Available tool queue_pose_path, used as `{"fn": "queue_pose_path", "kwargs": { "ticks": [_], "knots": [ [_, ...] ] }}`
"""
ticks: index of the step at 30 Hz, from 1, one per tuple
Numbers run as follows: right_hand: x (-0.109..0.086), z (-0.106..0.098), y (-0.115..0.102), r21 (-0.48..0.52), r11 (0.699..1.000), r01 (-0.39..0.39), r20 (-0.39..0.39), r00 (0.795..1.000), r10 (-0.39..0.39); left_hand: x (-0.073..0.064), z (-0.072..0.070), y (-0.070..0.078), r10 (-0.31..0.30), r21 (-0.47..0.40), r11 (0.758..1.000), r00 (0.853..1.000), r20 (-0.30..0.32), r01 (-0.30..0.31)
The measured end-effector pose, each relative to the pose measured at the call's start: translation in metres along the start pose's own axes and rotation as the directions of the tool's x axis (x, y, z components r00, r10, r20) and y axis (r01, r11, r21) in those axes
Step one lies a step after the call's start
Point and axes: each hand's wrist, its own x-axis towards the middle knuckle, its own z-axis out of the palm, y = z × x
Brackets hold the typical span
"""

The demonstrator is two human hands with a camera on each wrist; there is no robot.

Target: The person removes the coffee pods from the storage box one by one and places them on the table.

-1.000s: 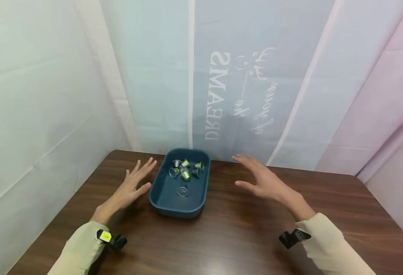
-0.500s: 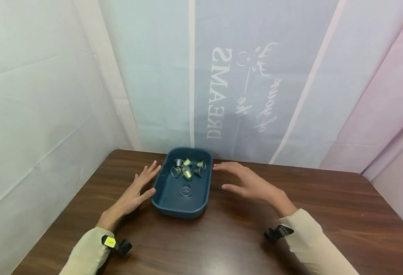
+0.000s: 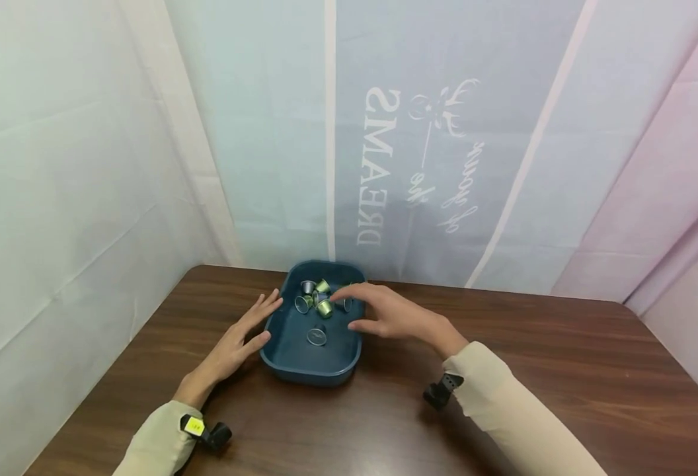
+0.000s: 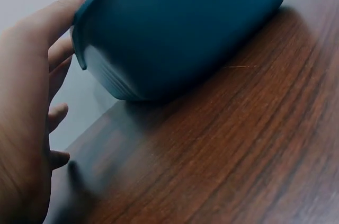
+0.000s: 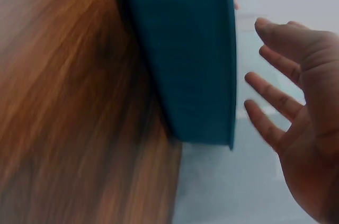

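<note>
A dark teal plastic tub (image 3: 292,360) stands on the table, holding several small coffee capsules. Most, green and silver ones such as a green capsule (image 3: 324,309), cluster in its far half; one capsule (image 3: 316,336) lies apart nearer the front, its foil lid facing up. My left hand (image 3: 230,350) is at the tub's left side, fingers spread; in the left wrist view the thumb lies against the rim. Over the tub's right rim reaches my right hand (image 3: 393,314), fingers loosely bent above the capsules and holding nothing. It partly hides the capsules at the right.
The brown wooden table (image 3: 504,370) extends to the right and in front of the tub. A hanging cloth (image 3: 277,165) with mirrored lettering rises just behind the tub, and a white cloth (image 3: 75,218) borders the left side.
My right hand has moved left from beside the tub to above its right part. The left hand has come slightly closer to the left rim. The capsules look unmoved.
</note>
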Motion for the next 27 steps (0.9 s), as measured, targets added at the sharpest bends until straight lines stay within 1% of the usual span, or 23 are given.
{"fn": "queue_pose_path", "kwargs": {
  "ticks": [3, 6, 9, 11, 13, 14, 19, 21, 23, 27],
  "knots": [
    [0.009, 0.006, -0.001, 0.042, 0.999, 0.012, 0.065, 0.998, -0.014, 0.0, 0.001, 0.006, -0.001, -0.026, 1.0, 1.0, 0.007, 0.001],
    [0.018, 0.01, -0.001, 0.065, 0.998, 0.012, 0.136, 0.99, -0.021, 0.002, -0.002, 0.019, -0.003, -0.051, 0.999, 1.0, 0.02, 0.004],
    [0.025, 0.013, 0.001, 0.06, 0.998, 0.013, 0.184, 0.983, -0.024, 0.004, -0.007, 0.032, -0.011, -0.073, 0.997, 0.999, 0.046, 0.015],
    [0.029, 0.014, 0.004, 0.055, 0.998, 0.013, 0.201, 0.979, -0.024, 0.005, -0.008, 0.034, -0.017, -0.082, 0.996, 0.998, 0.06, 0.022],
    [0.032, 0.015, 0.006, 0.053, 0.999, 0.01, 0.219, 0.975, -0.022, 0.005, -0.009, 0.032, -0.019, -0.087, 0.996, 0.998, 0.067, 0.025],
    [0.034, 0.016, 0.008, 0.052, 0.999, 0.009, 0.23, 0.973, -0.021, 0.005, -0.008, 0.029, -0.021, -0.09, 0.996, 0.997, 0.068, 0.027],
    [0.04, 0.02, 0.012, 0.071, 0.997, -0.032, 0.28, 0.96, 0.01, 0.001, -0.002, 0.007, -0.019, -0.079, 0.997, 0.998, 0.061, 0.024],
    [0.043, 0.021, 0.012, 0.074, 0.996, -0.05, 0.295, 0.955, 0.026, 0.0, -0.002, 0.001, -0.023, -0.069, 0.997, 0.998, 0.062, 0.028],
    [0.045, 0.021, 0.012, 0.069, 0.996, -0.055, 0.311, 0.95, 0.031, -0.001, -0.002, -0.003, -0.029, -0.068, 0.997, 0.997, 0.069, 0.033],
    [0.049, 0.023, 0.013, 0.057, 0.997, -0.056, 0.349, 0.937, 0.033, 0.0, -0.003, -0.004, -0.037, -0.083, 0.996, 0.996, 0.087, 0.044]
  ]
}}
